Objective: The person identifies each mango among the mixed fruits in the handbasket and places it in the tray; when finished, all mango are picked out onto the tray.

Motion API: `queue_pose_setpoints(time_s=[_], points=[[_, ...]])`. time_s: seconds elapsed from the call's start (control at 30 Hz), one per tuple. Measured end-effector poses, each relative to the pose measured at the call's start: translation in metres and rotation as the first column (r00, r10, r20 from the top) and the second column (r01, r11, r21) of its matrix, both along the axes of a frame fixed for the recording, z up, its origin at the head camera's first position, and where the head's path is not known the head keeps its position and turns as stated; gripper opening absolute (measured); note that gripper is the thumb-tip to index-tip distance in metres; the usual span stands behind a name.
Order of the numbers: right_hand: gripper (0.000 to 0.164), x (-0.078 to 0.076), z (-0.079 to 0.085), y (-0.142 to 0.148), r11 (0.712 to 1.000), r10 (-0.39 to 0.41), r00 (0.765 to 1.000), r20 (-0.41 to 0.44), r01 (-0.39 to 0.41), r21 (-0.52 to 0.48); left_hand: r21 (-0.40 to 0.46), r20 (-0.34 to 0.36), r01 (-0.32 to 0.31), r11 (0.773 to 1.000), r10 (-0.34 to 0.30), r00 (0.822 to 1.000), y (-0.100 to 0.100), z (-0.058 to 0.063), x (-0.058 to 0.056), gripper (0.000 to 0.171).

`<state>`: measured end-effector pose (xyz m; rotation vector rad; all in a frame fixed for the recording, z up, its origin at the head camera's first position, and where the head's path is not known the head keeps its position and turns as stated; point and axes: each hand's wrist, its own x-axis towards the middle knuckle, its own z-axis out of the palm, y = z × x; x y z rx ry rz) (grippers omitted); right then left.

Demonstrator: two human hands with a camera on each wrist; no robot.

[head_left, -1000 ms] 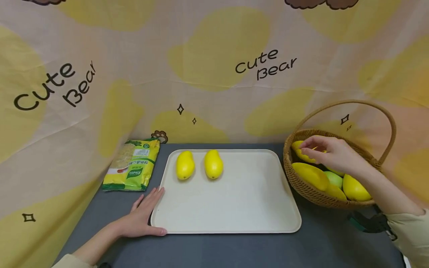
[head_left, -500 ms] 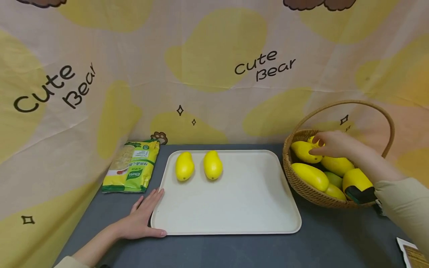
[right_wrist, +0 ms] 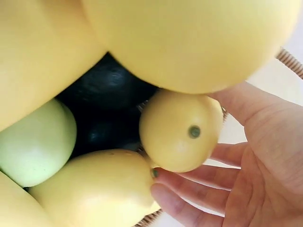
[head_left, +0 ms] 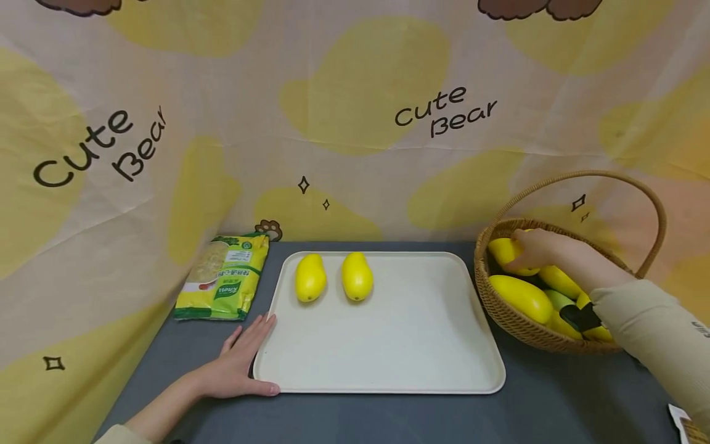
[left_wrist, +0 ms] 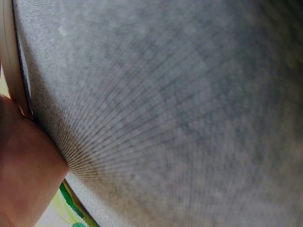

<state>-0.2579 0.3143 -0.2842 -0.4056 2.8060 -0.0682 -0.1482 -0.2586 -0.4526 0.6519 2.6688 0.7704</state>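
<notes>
My right hand point(head_left: 542, 251) reaches into the wicker basket point(head_left: 501, 316), thumb and fingers around a yellow mango point(head_left: 502, 254) at its far left side. In the right wrist view the fingers lie behind that mango point(right_wrist: 177, 135), partly hidden. More yellow mangoes point(head_left: 521, 298), a pale green round fruit point(right_wrist: 40, 144) and dark fruit point(right_wrist: 111, 87) lie around it. Two yellow mangoes, a left one point(head_left: 310, 277) and a right one point(head_left: 357, 276), lie side by side on the cream tray point(head_left: 388, 345). My left hand point(head_left: 238, 367) rests with extended fingers at the tray's near left corner.
A yellow-green food packet point(head_left: 224, 277) lies left of the tray. The basket's tall handle point(head_left: 599, 175) arches above the fruit. A patterned cloth point(head_left: 344, 123) hangs behind the grey table point(head_left: 333, 419). Another packet point(head_left: 685, 425) shows at the lower right edge.
My right hand has lowered from above the basket and closed around the mango at its far left. The left hand stays at the tray; the two tray mangoes have not moved.
</notes>
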Motion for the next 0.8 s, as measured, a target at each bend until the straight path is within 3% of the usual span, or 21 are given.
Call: queue_pose_setpoints(time_s=[0.23,0.47,0.8], points=[[0.077,0.0,-0.003,0.002,1.0,-0.014,1.0,-0.009,0.014,-0.013,0.005,-0.004,0.002,1.0,-0.002,1.0,-0.001,-0.002,0.0,0.118],[0.067,0.006,0.003,0.009,0.998,-0.012,0.995,-0.103,0.006,-0.064,0.015,-0.006,0.006,1.0,-0.006,1.0,-0.001,0.0,0.0,0.118],[0.066,0.037,0.018,0.028,0.97,-0.132,0.973,-0.188,0.088,-0.227,0.018,-0.01,0.016,1.0,-0.016,1.0,-0.002,-0.001,-0.001,0.117]])
